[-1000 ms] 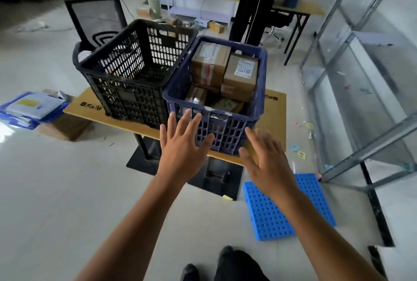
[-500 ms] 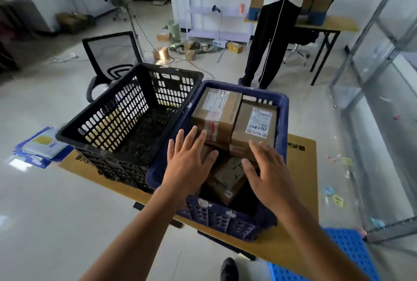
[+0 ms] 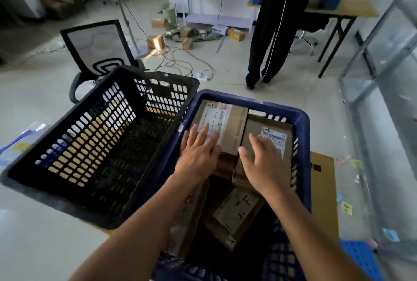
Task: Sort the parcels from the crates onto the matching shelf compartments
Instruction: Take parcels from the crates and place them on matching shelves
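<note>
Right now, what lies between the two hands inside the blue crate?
In the head view, only cardboard: the near end of the left parcel, between left hand and right hand.

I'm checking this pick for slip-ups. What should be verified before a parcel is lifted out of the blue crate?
1. Left hand flat on left top parcel, no grip yet: not ok.
2. Right hand flat on right top parcel, no grip yet: not ok.
3. Handwritten marks on both top parcels face up: ok.
4. Matching compartment on the shelf identified: cannot tell.
5. Other person stands apart from the blue crate: ok.
</note>
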